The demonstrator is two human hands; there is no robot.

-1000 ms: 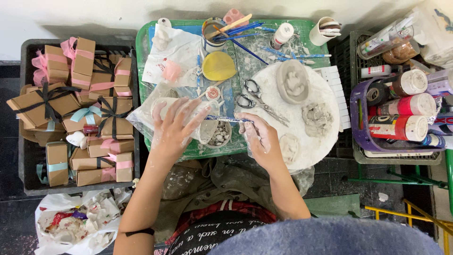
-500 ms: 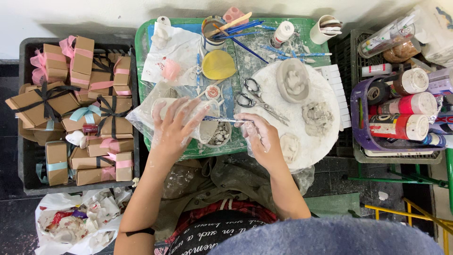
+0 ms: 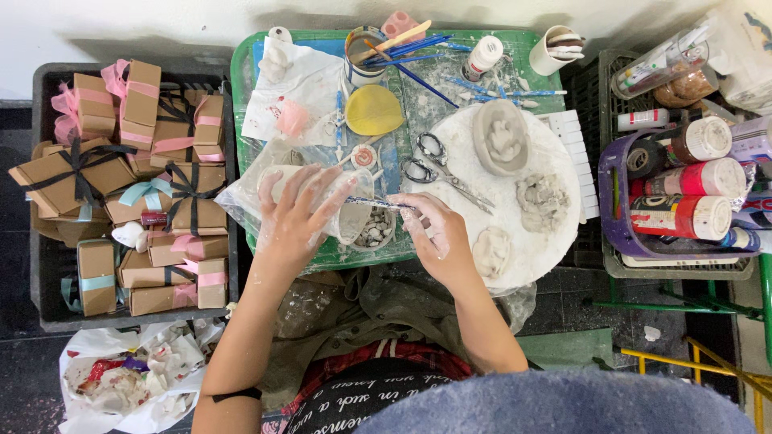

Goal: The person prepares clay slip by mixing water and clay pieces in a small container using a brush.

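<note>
Your left hand (image 3: 293, 217) lies spread, fingers open and dusted white, flat across a pale lump of clay wrapped in a clear plastic bag (image 3: 257, 189) at the near left of the green tray-topped bench (image 3: 241, 88). It presses down on the lump rather than closing round it. Your right hand (image 3: 430, 233) is curled shut on a thin blue-handled modelling tool (image 3: 374, 202), whose shaft runs left toward the bagged clay and crosses just above a small round bowl of grey clay scraps (image 3: 374, 229).

As a judgement, you are steadying the bagged lump with one hand while working at it with the tool's tip, cutting or scraping a piece free. The next move would call for keeping the left palm firm so the slippery bag does not shift, and guiding the tip in at a shallow angle, clear of your own fingertips, which sit very close to it.

Just right of your right hand sits a round white work board (image 3: 555, 249) carrying three grey clay pieces, the far one a shallow oval dish (image 3: 500, 137). A pair of silver scissors (image 3: 434, 165) lies at its left edge, and a yellow rounded sponge (image 3: 374, 110) lies farther off. A black crate of ribboned brown gift boxes (image 3: 129, 185) stands well to the left.
</note>
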